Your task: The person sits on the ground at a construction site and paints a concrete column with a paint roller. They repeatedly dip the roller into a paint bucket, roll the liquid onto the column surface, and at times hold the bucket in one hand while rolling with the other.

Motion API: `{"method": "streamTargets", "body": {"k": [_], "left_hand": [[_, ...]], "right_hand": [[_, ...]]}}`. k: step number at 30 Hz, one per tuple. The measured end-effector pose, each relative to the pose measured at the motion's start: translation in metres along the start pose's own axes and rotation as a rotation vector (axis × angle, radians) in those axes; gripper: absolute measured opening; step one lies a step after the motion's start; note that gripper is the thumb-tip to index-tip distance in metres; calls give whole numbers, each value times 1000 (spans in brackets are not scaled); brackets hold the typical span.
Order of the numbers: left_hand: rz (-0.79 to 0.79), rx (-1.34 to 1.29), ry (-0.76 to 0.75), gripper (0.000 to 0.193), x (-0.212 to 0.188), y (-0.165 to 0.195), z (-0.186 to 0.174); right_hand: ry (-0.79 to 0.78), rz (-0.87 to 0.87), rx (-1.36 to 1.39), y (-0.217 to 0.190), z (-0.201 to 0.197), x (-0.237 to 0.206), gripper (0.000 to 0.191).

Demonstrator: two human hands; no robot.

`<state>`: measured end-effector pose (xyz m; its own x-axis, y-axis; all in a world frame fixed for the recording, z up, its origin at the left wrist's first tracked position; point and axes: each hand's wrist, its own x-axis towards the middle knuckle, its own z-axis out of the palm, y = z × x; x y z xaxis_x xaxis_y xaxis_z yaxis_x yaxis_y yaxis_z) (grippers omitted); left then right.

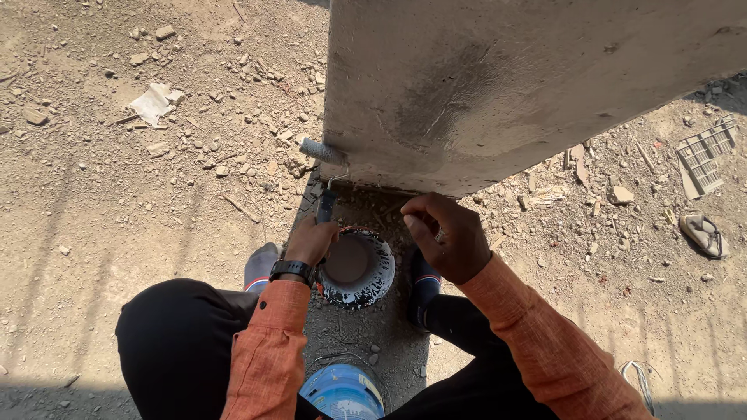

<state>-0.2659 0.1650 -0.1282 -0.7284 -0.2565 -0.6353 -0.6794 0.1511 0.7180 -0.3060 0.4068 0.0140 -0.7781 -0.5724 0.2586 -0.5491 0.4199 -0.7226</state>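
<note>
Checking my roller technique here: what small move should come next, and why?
Probably draw the small grey paint roller sideways along the concrete block's lower edge: the left hand holds its handle, the sleeve sits at the corner, and the round spattered paint tin waits below.

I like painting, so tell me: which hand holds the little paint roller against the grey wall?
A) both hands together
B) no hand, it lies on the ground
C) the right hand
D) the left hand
D: the left hand grips the handle of the paint roller, while the right hand hangs curled and apart from it.
</note>
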Motion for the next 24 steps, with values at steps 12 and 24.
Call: {"method": "streamTargets", "body": {"k": [12,24], "left_hand": [[9,-199,-112,16,20,-18,3],[382,-226,-186,12,-152,22,61]], "right_hand": [[-14,-25,42,-2,2,8,10],[514,-226,173,-5,-27,-13,11]]}}
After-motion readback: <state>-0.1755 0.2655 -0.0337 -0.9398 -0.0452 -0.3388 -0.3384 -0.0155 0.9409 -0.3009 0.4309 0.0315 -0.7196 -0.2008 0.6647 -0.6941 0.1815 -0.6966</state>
